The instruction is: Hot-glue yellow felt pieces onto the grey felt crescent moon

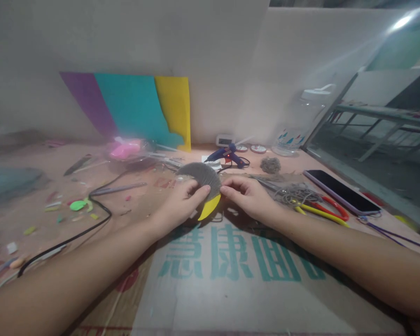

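Observation:
Over the middle of the table is a flat crescent (pixel 201 177), mostly covered in closely laid grey cord, with a bare yellow tip (pixel 210 208) at its lower end. My left hand (pixel 185 200) grips it from the left, the thumb lying across its face and the other fingers partly hidden. At the crescent's right edge, the thumb and forefinger of my right hand (pixel 247 196) are pinched together. Whatever lies between those fingertips is too small to make out. A loose tangle of grey cord (pixel 297 193) rests to the right of my right hand.
Beyond the crescent stands a blue glue gun (pixel 227 154), its black cable (pixel 105 217) crossing the left side. Pliers with red and yellow handles (pixel 325 212), a phone (pixel 341 191) and a clear bottle (pixel 294 126) are at right. Colourful scraps (pixel 77 205) litter the left.

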`<action>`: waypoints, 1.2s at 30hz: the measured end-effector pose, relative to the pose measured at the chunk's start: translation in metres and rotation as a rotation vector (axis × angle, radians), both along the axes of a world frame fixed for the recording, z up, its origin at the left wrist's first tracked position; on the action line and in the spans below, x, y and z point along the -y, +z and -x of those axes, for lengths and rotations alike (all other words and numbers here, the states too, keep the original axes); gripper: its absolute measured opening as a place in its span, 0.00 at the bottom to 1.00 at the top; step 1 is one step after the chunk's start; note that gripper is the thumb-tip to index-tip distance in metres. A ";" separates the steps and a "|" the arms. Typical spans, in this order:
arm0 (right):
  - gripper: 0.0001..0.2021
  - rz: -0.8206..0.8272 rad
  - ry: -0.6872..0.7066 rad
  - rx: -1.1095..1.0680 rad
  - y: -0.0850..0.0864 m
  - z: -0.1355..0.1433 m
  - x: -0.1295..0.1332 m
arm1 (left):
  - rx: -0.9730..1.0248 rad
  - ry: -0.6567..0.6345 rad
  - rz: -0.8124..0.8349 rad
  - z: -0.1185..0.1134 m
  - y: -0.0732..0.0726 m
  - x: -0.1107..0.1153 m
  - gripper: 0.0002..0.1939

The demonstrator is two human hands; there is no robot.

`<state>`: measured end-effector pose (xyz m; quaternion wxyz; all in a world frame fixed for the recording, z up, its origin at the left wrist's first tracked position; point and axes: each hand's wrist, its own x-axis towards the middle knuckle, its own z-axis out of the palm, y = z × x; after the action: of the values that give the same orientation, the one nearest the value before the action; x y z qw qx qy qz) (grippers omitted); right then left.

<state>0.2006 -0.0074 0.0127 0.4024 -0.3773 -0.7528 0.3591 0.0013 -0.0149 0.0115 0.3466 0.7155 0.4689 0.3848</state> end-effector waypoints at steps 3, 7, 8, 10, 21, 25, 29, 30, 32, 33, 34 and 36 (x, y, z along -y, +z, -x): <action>0.12 -0.003 0.032 -0.015 0.002 0.000 0.001 | 0.061 -0.010 0.079 0.002 -0.003 -0.003 0.20; 0.12 0.242 0.235 -0.204 -0.004 0.002 -0.004 | 0.183 -0.039 0.086 0.006 -0.008 -0.010 0.22; 0.16 0.329 0.311 -0.235 -0.006 0.002 -0.005 | 0.215 -0.065 0.100 0.006 -0.008 -0.012 0.22; 0.22 0.454 0.439 -0.247 -0.010 0.003 -0.007 | 0.266 -0.110 0.141 0.007 -0.008 -0.013 0.23; 0.06 0.268 0.333 0.195 0.009 0.007 0.011 | 0.611 -0.304 0.472 0.005 -0.013 -0.010 0.23; 0.08 0.312 0.242 0.021 0.006 0.007 0.008 | 0.718 -0.429 0.552 0.004 -0.005 -0.009 0.23; 0.12 0.427 0.325 -0.079 0.005 0.006 0.005 | 0.711 -0.496 0.518 0.007 -0.005 -0.013 0.22; 0.14 0.449 0.358 -0.098 0.004 0.005 0.004 | 0.706 -0.494 0.512 0.008 -0.006 -0.014 0.21; 0.18 0.508 0.435 -0.177 0.002 0.003 0.002 | 0.700 -0.475 0.508 0.008 -0.008 -0.015 0.21; 0.20 0.547 0.475 -0.227 0.001 0.002 0.001 | 0.699 -0.467 0.514 0.008 -0.007 -0.015 0.21; 0.23 0.578 0.513 -0.268 0.000 0.002 0.000 | 0.700 -0.467 0.524 0.008 -0.007 -0.014 0.22; 0.26 0.603 0.562 -0.267 0.001 0.002 0.001 | 0.702 -0.483 0.560 0.008 -0.005 -0.012 0.22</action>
<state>0.1988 -0.0085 0.0132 0.2546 -0.2083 -0.6292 0.7042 -0.0062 -0.0032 0.0064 0.7409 0.5107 0.2304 0.3703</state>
